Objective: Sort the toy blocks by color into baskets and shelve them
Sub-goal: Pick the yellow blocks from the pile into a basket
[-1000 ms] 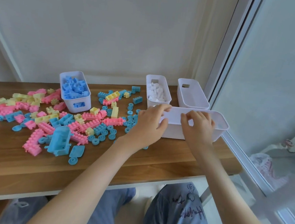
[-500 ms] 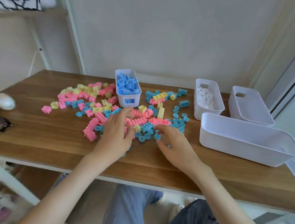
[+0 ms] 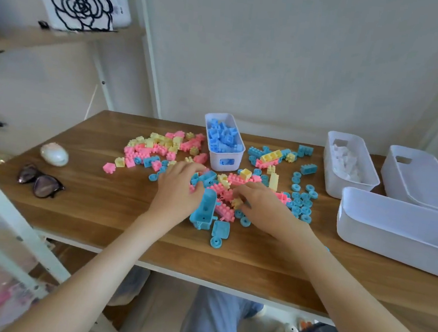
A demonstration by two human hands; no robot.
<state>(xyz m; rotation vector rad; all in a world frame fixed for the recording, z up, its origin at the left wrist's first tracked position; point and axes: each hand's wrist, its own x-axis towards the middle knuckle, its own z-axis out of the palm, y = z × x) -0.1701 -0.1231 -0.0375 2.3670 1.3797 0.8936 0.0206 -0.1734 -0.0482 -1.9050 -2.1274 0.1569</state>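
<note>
- The left hand (image 3: 178,188) lies palm down on the middle of the block pile (image 3: 226,193). Its fingers are spread a bit and bent a little, and the tips touch pink and blue blocks. I cannot tell if it holds one.
- The right hand (image 3: 262,204) is just to the right of it. Its fingers are curled in tight and pinch a small yellow block (image 3: 236,203) at the tips.
- A big blue block (image 3: 204,209) sits between the two hands, on the near side of the pile.
- The loose pink, yellow and blue blocks are spread over the middle of the wooden bench (image 3: 97,208).
- A basket of blue blocks (image 3: 213,160) stands just behind the pile, on the far side.
- Far on the right stands a basket of white blocks (image 3: 343,188), with another white basket (image 3: 394,178) beside it.
- A long white basket (image 3: 392,234) sits nearer, on the right.
- On the left lie dark sunglasses (image 3: 40,182) and a white egg-shaped thing (image 3: 54,153).
</note>
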